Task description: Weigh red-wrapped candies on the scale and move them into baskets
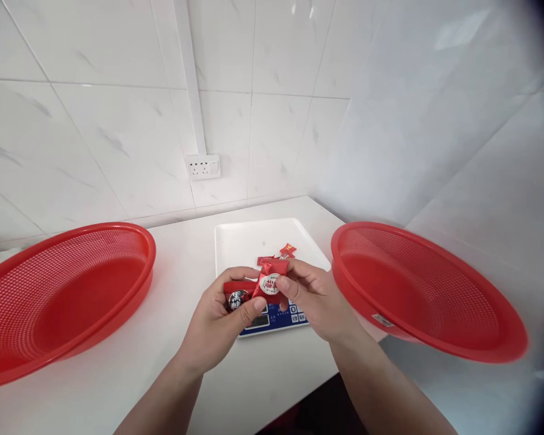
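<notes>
The left hand [215, 323], at the frame's lower centre, has its grip closed on a black-labelled packet [238, 298], its thumb touching a white-labelled red packet [269, 283] that the right hand [317, 299] pinches. Small red pieces [288, 249] lie just beyond, on a white scale [236, 241] on the worktop [176, 260]. One red basket [148, 248] fills the lower left, another basket [510, 338] the right.

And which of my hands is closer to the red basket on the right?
Right. Your right hand is just left of that red basket; your left hand is farther off, on the right hand's other side.
</notes>
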`<state>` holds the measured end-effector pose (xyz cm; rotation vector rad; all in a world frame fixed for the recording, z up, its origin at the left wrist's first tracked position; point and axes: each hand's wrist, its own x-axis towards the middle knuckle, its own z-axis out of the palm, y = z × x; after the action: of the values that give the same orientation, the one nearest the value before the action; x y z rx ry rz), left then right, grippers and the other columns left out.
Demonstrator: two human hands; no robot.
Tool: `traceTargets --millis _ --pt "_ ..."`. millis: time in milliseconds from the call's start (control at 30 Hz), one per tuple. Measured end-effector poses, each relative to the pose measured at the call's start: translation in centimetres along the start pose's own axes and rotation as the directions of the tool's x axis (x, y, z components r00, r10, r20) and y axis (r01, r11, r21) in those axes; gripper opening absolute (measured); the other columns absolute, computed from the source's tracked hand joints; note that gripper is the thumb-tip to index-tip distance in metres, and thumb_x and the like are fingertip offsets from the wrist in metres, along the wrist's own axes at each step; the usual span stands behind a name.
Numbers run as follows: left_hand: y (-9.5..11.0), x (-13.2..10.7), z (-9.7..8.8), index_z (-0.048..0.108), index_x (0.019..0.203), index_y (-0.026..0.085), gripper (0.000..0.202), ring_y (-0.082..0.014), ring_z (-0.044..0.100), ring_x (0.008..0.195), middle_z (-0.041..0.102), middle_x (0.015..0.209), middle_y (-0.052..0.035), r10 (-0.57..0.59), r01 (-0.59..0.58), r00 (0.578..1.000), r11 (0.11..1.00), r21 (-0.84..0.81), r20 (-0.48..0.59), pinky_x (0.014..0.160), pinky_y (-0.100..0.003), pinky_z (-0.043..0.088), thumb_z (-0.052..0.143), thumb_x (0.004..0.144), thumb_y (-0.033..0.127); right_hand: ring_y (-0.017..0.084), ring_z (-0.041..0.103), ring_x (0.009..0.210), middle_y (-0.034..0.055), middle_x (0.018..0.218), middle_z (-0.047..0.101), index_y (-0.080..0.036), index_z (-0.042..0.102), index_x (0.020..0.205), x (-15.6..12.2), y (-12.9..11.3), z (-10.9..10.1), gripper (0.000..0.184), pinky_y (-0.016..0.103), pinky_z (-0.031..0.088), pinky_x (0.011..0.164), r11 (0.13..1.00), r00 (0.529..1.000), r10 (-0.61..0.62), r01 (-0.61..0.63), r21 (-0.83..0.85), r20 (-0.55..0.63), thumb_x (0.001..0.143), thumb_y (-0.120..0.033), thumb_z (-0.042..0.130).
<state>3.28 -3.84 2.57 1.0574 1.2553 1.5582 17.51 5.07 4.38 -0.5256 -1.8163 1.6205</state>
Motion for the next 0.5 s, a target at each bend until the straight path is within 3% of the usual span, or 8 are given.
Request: traceTargets --millis 67,167,267,400,500 --pt "0.2 0.0 -0.2 0.060 0.094 0.023 0.024 -0.0109 0.056 0.065 0.063 0.078 -0.0003 0.027 -0.028 0.999 0.999 0.036 0.034 0.054 -0.019 0.045 0.068 0.074 0.035 0.010 0.049 0.058 0.0002 0.072 0.056 -0.020 0.063 0.083 -0.2 -0.8 -0.3 0.023 0.024 0.043 0.053 0.997 0.999 0.018 -0.015 -0.078 0.038 0.084 -0.041 0.056" --pt "0.2 0.1 -0.6 0.058 0.099 0.025 0.030 -0.0109 0.056 0.064 0.060 0.075 0.0009 0.085 -0.085 0.996 0.995 0.052 0.001 0.056 -0.020 0.046 0.066 0.075 0.041 0.010 0.047 0.059 -0.0021 0.068 0.055 -0.021 0.064 0.080 -0.5 -1.8 -0.7 0.018 0.022 0.039 0.053 0.980 0.985 0.055 -0.022 -0.199 0.161 0.086 -0.033 0.053" --pt "0.3 0.0 -0.6 0.058 0.097 0.025 0.030 -0.0092 0.054 0.057 0.058 0.071 0.0028 0.037 -0.033 0.998 0.997 0.068 -0.058 0.053 -0.019 0.045 0.067 0.073 0.040 0.009 0.041 0.056 -0.0033 0.063 0.050 -0.020 0.064 0.075 -0.8 -2.1 -0.7 0.022 0.021 0.034 0.050 0.960 0.972 0.075 -0.010 -0.280 0.223 0.088 -0.031 0.050" --pt "0.7 -0.4 0.2 0.060 0.090 0.024 0.024 -0.0092 0.055 0.054 0.059 0.068 0.0032 0.041 -0.026 0.979 0.997 0.078 -0.200 0.050 -0.019 0.045 0.067 0.073 0.038 0.011 0.047 0.063 -0.0008 0.071 0.055 -0.021 0.066 0.086 -1.0 -1.5 -0.6 0.024 0.023 0.040 0.057 0.980 0.976 0.053 -0.011 -0.197 0.211 0.088 -0.039 0.050" --pt "0.8 -0.8 0.8 0.060 0.089 0.024 0.022 -0.0099 0.055 0.055 0.059 0.066 0.0041 0.132 -0.101 0.923 0.989 0.104 -0.362 0.049 -0.020 0.045 0.068 0.073 0.038 0.014 0.053 0.071 0.0014 0.079 0.059 -0.021 0.066 0.092 -1.2 -1.0 -0.6 0.028 0.026 0.044 0.064 0.997 0.969 0.046 -0.029 -0.074 0.242 0.082 -0.046 0.057"
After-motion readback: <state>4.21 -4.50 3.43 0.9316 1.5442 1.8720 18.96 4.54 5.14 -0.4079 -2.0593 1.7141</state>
